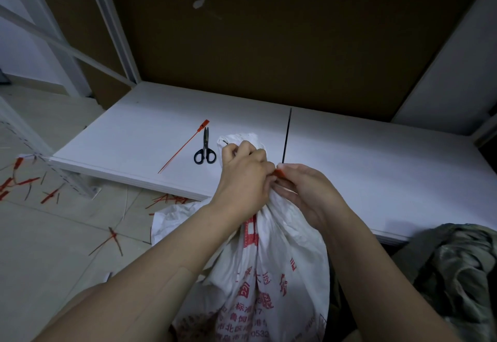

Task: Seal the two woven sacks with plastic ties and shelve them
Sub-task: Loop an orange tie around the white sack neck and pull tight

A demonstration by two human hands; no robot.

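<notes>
Sack one was mid-seal. The left hand (pixel 243 177) was clenched round the bunched neck of the white woven sack with red print (pixel 271 266). The sack stood on the floor against the front edge of the white shelf board (pixel 376 169). The right hand (pixel 304 188) pinched the red head of the plastic tie (pixel 279 172) right at the neck. The tie's thin dark tail (pixel 286 137) stuck straight up.

How I'd do this step:
- Hold the neck tight and seat the loop under the left fist, not on the loose flap above it.
- Brace the head with the right thumb and pull the tail along its own line.
- Cinch until the weave can't slide.
- Trim afterwards. The black-handled steel scissors (pixel 205 149) lay on the board, just beside a spare long red plastic tie (pixel 185 147).

What I couldn't make out:
- Fingers covered the lock, so I couldn't tell whether the tail was through the head.
- Both hands hid the loop round the neck.
- The crumpled white fabric (pixel 172 215) behind the left forearm was probably the second sack. Its mouth was out of sight, so sealed or not was unknown.
- The frame cut off the sack's bottom.
- The light was dim, and the print was only partly legible.
</notes>
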